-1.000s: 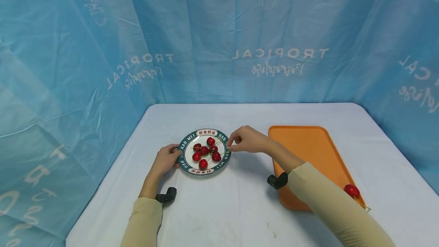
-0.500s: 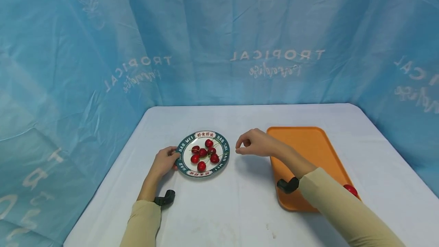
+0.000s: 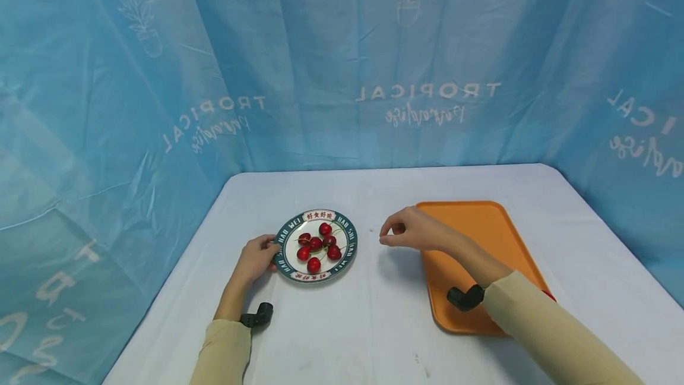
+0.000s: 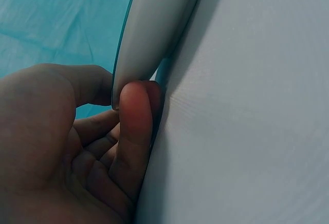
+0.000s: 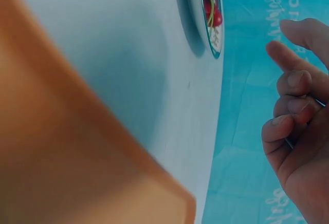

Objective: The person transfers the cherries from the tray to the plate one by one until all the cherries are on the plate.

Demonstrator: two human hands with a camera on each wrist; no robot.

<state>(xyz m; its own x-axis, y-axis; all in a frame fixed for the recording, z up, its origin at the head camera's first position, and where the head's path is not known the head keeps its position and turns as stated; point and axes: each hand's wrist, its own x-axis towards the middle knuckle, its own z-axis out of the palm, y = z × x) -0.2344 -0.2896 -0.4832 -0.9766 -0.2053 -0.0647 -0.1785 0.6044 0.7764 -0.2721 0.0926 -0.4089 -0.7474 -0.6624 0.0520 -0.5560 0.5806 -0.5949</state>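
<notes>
My left hand (image 3: 255, 259) grips the left rim of a green-edged plate (image 3: 342, 265). In the left wrist view, the thumb of this hand (image 4: 46, 131) is on one side of the plate (image 4: 149, 29) and fingertips are on the other. Several red cherries with stems (image 3: 316, 243) lie on the plate. Over the orange tray's left edge (image 3: 429, 296) hangs my right hand (image 3: 419, 229), apart from the plate. The right wrist view shows this hand (image 5: 303, 111) with nothing between thumb and index finger, the other fingers curled. My right sleeve mostly hides one cherry (image 3: 548, 295) at the tray.
The orange tray (image 3: 470, 218) lies on the right of the white-covered table (image 3: 342, 337), partly under my right forearm. Blue printed curtains (image 3: 320, 64) stand behind the table and along its sides.
My right hand has drawn away from the plate's right rim towards the tray. The right sleeve now covers more of the cherry there. My left hand keeps its grip on the plate.
</notes>
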